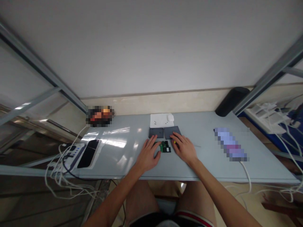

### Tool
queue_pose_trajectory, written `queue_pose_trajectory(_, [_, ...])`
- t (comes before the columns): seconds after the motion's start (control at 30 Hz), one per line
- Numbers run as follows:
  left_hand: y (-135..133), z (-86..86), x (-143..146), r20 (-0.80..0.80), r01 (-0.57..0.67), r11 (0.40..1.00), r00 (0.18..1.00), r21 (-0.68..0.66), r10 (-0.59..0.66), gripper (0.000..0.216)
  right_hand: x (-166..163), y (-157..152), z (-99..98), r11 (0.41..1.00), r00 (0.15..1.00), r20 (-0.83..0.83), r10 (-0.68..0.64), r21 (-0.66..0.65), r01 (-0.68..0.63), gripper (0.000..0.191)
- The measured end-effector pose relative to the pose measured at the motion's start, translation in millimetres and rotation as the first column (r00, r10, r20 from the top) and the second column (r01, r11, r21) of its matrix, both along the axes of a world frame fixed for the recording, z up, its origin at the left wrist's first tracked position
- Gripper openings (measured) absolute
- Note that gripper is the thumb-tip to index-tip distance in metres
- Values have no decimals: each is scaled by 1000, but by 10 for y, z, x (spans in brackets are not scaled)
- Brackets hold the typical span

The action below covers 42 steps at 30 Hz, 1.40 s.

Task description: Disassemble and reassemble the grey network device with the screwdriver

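Observation:
My left hand [149,153] lies with its fingers stretched out, fingertips at the left side of a green circuit board [167,149] and near a dark grey case half [156,133]. My right hand [184,148] has curled fingers, with its fingertips by the lower edge of a second dark grey panel [170,131]. A yellow handle end [174,142] shows between its thumb and fingers. A thin metal shaft [198,146] sticks out on the hand's other side, in line with it, which looks like one screwdriver; its middle is hidden under the hand.
Behind the panels is a white sheet [157,117] with several small dark screws and a white rounded piece [170,118]. A black phone [88,153] and power strip [71,156] with cables sit left. A blurred-out screen [229,144] and black cylinder [232,101] stand right.

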<state>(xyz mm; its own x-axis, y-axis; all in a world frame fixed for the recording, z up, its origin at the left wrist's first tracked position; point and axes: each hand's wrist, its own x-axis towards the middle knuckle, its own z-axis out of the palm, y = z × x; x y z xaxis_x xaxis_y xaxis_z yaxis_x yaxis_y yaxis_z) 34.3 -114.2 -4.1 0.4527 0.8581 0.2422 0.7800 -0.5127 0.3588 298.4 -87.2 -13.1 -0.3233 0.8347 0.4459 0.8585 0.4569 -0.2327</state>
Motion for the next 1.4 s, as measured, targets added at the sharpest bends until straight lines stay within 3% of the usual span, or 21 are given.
queue_pose_trajectory(0.33, [-55, -5, 15, 61, -56, 996, 997, 65, 52, 38, 3, -55, 10, 997, 998, -36, 41, 61, -39, 20])
queue_pose_trajectory(0.53, [-68, 21, 14, -11, -65, 994, 998, 89, 66, 24, 8, -83, -8, 988, 991, -46, 125, 101, -120, 17])
queue_pose_trajectory(0.73, [-89, -27, -26, -80, -46, 998, 996, -41, 43, 17, 19, -96, 0, 972, 978, -71, 194, 148, -182, 14])
queue_pose_trajectory(0.83, [-113, -47, -32, -167, -106, 989, 982, -103, 88, 19, 25, -99, -10, 971, 978, -65, 197, 151, -186, 14])
queue_pose_trajectory(1.0, [-120, -24, -13, -229, -159, 983, 964, -95, 134, 26, 29, -107, -47, 974, 983, -43, 180, 150, -171, 13])
queue_pose_trajectory(1.4, [-105, -5, -32, -208, -91, 990, 976, -105, 68, 28, 27, -139, -26, 973, 981, -7, 195, 128, -192, 17])
